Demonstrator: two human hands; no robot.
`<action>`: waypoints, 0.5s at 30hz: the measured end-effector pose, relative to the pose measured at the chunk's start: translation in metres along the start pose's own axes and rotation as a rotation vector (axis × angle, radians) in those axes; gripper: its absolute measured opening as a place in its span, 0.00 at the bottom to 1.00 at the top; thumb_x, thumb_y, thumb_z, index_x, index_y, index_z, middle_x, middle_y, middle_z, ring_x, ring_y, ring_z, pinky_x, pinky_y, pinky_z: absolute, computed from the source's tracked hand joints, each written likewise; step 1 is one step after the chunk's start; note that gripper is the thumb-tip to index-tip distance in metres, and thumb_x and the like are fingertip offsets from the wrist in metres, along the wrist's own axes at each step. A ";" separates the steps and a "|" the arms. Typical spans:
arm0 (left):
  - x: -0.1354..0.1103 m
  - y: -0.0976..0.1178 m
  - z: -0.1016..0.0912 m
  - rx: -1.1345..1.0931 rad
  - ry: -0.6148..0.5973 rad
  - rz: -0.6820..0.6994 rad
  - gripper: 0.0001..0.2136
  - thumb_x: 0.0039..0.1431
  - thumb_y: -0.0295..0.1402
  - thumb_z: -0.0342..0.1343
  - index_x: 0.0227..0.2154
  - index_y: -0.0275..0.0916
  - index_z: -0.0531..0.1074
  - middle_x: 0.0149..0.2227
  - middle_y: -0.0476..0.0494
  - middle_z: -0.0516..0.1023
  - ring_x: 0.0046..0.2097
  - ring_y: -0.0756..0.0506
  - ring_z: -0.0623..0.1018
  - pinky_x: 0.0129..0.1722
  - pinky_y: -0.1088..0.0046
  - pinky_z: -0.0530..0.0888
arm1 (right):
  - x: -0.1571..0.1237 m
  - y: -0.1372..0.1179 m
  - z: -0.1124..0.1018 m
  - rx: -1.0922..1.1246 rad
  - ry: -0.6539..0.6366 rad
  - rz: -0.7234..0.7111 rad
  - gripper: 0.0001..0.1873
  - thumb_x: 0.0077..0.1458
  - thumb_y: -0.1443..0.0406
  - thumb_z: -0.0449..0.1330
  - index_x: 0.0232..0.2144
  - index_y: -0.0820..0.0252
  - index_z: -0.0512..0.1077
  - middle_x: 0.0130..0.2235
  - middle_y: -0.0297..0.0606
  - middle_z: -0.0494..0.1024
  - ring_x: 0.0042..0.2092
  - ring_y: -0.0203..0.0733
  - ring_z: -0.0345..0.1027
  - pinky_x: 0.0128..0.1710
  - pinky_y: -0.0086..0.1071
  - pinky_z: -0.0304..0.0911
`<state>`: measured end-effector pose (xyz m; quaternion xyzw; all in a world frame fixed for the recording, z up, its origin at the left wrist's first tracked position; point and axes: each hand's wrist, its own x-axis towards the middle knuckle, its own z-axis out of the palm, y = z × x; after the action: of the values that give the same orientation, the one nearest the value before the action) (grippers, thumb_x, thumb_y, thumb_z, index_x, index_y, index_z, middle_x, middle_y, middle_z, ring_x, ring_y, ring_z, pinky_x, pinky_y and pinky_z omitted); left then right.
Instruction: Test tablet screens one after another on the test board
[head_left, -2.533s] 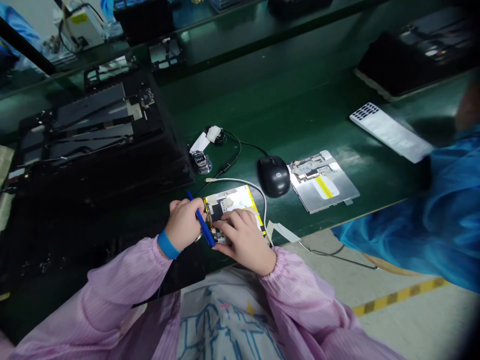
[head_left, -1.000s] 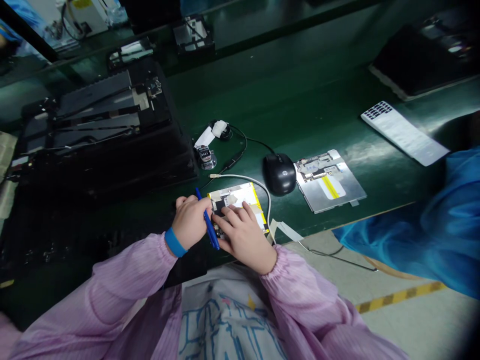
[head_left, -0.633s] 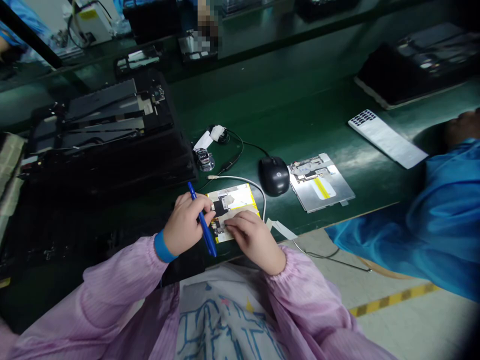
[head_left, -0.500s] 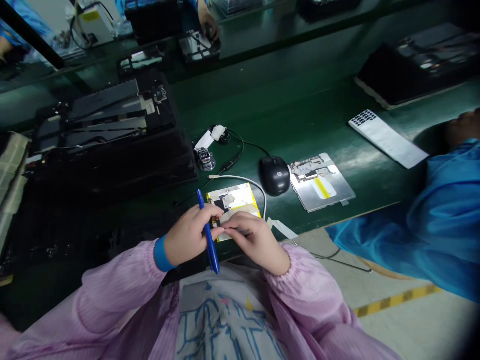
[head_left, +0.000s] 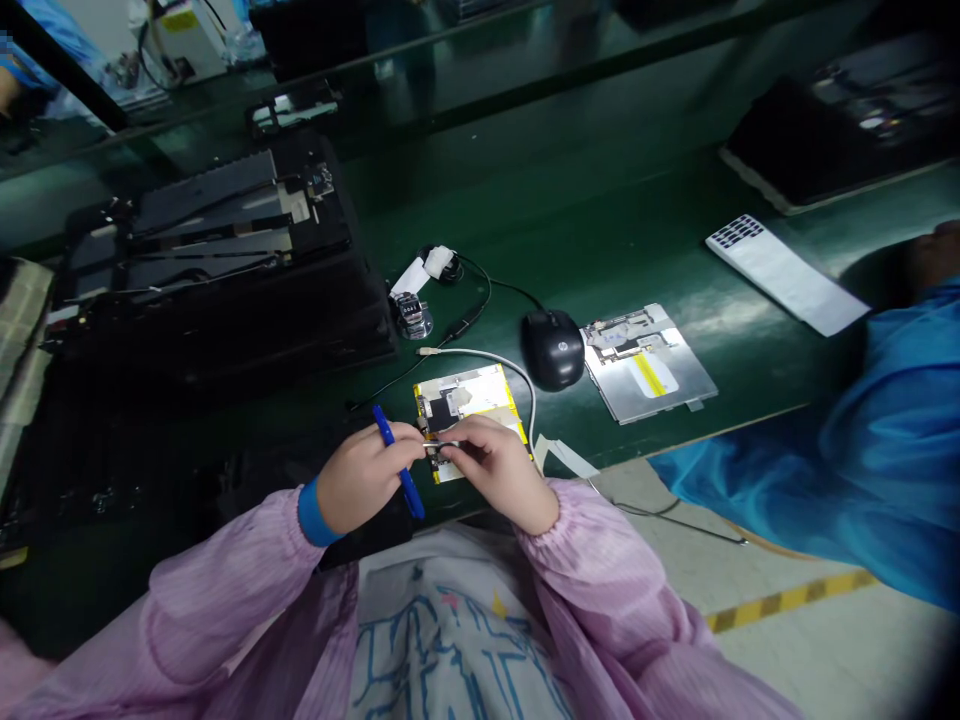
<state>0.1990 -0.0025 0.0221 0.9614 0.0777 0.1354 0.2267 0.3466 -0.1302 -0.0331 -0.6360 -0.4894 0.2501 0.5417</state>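
My left hand (head_left: 364, 478) is closed round a blue pen (head_left: 401, 470), which slants across its fingers. The same hand's fingertips touch one end of a small silver piece (head_left: 433, 444), too small to name. At the piece's other end, my right hand (head_left: 501, 466) pinches it between thumb and fingers. Just below both hands lies a flat battery assembly (head_left: 480, 390) with yellow edges and a circuit board along its left side. My fingers cover part of it.
A black mouse (head_left: 553, 349), a pale cable (head_left: 487, 354) and a tally counter (head_left: 411, 312) lie beyond my hands. To the right are a silver panel (head_left: 637, 365) and a white strip (head_left: 787, 275). Stacked black device parts (head_left: 217, 300) stand left. A blue-sleeved person (head_left: 892, 430) sits at right.
My hands have drawn slightly apart, and the silver piece between my fingertips now shows. The pen has shifted left and down with my left hand. A co-worker's hand across the table has left view.
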 end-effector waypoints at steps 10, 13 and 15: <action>-0.006 -0.004 0.000 -0.003 0.029 -0.135 0.10 0.55 0.18 0.48 0.27 0.38 0.69 0.31 0.46 0.75 0.35 0.48 0.75 0.35 0.74 0.72 | -0.012 0.007 0.001 -0.452 0.009 -0.231 0.11 0.61 0.70 0.53 0.43 0.63 0.73 0.42 0.45 0.75 0.45 0.45 0.67 0.45 0.41 0.68; -0.007 -0.005 0.000 -0.014 0.006 -0.165 0.10 0.54 0.17 0.48 0.25 0.38 0.68 0.31 0.45 0.74 0.35 0.48 0.74 0.36 0.74 0.71 | -0.016 0.010 0.003 -0.562 -0.035 -0.270 0.13 0.61 0.70 0.52 0.46 0.65 0.72 0.45 0.46 0.75 0.46 0.47 0.65 0.46 0.42 0.67; -0.007 -0.006 0.001 -0.019 -0.004 -0.182 0.10 0.53 0.18 0.48 0.24 0.38 0.68 0.30 0.46 0.73 0.34 0.48 0.73 0.35 0.74 0.71 | -0.017 0.011 0.005 -0.626 -0.044 -0.303 0.14 0.61 0.70 0.52 0.47 0.67 0.72 0.46 0.47 0.75 0.47 0.47 0.65 0.47 0.43 0.66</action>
<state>0.1917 0.0011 0.0167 0.9483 0.1632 0.1129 0.2476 0.3395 -0.1430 -0.0483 -0.6858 -0.6429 0.0187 0.3407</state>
